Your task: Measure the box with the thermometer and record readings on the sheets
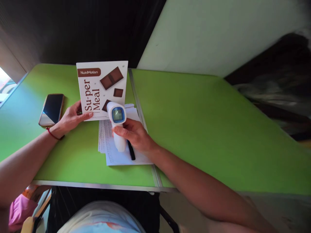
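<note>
There are two hands [137, 136], one thermometer [118, 115], one package [103, 87], one phone [51, 109] and one black pen [131, 150].

The white package [103, 92] I hold carries a brown label [88, 72] reading "NutriMotion" and large brown lettering [96, 99], turned sideways, reading "Su-per Meal". Its small print and the rows on my printed sheets [102, 137] are too tiny to read.
</note>
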Tool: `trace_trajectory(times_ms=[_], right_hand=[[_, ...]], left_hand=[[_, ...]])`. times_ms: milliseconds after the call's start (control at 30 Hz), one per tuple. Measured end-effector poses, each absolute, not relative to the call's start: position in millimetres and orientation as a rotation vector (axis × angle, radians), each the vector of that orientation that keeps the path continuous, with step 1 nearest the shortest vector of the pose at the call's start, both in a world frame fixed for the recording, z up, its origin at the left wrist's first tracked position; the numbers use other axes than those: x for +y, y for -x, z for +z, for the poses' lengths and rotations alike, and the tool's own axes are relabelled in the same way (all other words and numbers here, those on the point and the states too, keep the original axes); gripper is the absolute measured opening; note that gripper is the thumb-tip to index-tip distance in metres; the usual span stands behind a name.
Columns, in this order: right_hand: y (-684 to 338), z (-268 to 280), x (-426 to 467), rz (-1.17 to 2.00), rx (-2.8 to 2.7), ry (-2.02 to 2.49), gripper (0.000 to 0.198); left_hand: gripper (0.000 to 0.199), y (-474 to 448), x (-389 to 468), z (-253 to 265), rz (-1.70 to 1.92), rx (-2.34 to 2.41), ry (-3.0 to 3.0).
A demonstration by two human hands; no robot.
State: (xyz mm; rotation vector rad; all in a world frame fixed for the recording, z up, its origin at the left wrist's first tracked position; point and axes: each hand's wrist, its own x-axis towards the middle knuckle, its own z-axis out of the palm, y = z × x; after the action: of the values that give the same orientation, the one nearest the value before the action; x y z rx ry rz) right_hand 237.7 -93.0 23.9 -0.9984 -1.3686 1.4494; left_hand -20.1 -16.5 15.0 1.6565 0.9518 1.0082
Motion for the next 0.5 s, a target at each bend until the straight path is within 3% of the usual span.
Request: trace_trajectory(times_ms=[300, 500], right_hand=[[-267.2, 41.4, -84.8, 1.186, -1.282, 1.077, 0.053], [-311.6, 55.0, -68.6, 0.883, -1.593, 1.375, 0.050]], left_hand=[[0.062, 15.4, -22.3, 18.8, 1.052, 0.933, -1.584], [0.067, 19.8, -15.3, 11.0, 1.213, 0.971, -1.581]])
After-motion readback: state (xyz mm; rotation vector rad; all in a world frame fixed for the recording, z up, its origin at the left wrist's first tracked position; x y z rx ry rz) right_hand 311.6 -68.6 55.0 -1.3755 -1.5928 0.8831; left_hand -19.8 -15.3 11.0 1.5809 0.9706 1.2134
